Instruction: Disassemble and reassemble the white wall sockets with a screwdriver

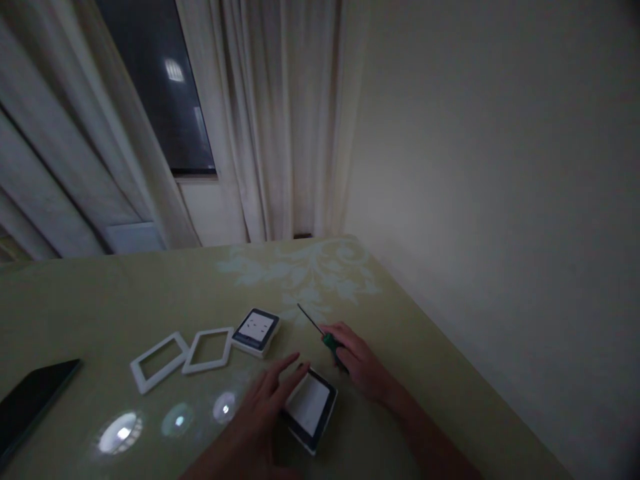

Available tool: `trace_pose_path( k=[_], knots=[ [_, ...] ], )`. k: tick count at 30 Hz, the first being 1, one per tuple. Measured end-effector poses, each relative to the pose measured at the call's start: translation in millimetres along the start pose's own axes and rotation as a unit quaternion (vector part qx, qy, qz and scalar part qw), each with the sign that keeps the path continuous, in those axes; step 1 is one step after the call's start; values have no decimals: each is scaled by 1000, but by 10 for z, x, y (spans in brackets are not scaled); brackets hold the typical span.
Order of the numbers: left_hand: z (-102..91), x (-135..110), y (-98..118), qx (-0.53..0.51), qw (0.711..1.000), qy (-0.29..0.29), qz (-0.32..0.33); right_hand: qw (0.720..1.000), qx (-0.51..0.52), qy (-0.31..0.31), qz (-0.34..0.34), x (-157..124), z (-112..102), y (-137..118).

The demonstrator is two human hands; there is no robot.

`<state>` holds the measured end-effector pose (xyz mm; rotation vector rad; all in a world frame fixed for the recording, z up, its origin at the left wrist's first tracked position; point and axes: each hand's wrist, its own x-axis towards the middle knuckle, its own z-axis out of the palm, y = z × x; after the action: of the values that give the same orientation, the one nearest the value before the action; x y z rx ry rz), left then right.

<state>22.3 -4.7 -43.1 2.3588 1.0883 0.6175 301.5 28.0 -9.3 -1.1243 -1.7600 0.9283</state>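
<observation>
A white wall switch with a dark border (313,407) lies on the table, its left side covered by my left hand (270,393). The fingers of that hand reach to the switch's far corner and grip it along the edge; the thumb is mostly hidden. Just beyond and to the right, my right hand (353,350) is closed round the green handle of a screwdriver (311,319). Its thin shaft points up and left, away from the switch. A wall socket (257,330) with a dark border sits farther back, left of the screwdriver.
Two white rectangular frames (159,362) (207,351) lie left of the socket, touching or nearly so. A dark flat panel (37,400) is at the table's left side. The patterned table (400,320) meets a pale wall (500,200) on the right; curtains (270,120) hang behind.
</observation>
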Motion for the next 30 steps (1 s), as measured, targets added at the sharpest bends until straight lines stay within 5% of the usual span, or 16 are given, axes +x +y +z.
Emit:
trace_pose_path(
  k=[5,9,13,15,19,24,30],
  knots=[
    [-36,-2,64,-52,997,-62,6,994,-24,109,-19,84,-13,-9],
    [38,37,77,-10,1000,-23,15,971,-26,236,-40,99,-45,-45],
    [-24,70,28,23,999,25,7,932,-56,347,-90,126,-151,-357],
    [-88,71,-39,26,999,33,-3,932,-79,331,-125,208,-193,-588],
    [-172,28,-228,47,998,32,0,935,-194,176,-238,484,-108,-902],
    [-226,-36,-347,76,996,41,5,934,-191,150,-263,684,114,-865],
    [-258,-9,-208,90,995,32,29,937,-179,167,-248,670,94,-787]
  ],
)
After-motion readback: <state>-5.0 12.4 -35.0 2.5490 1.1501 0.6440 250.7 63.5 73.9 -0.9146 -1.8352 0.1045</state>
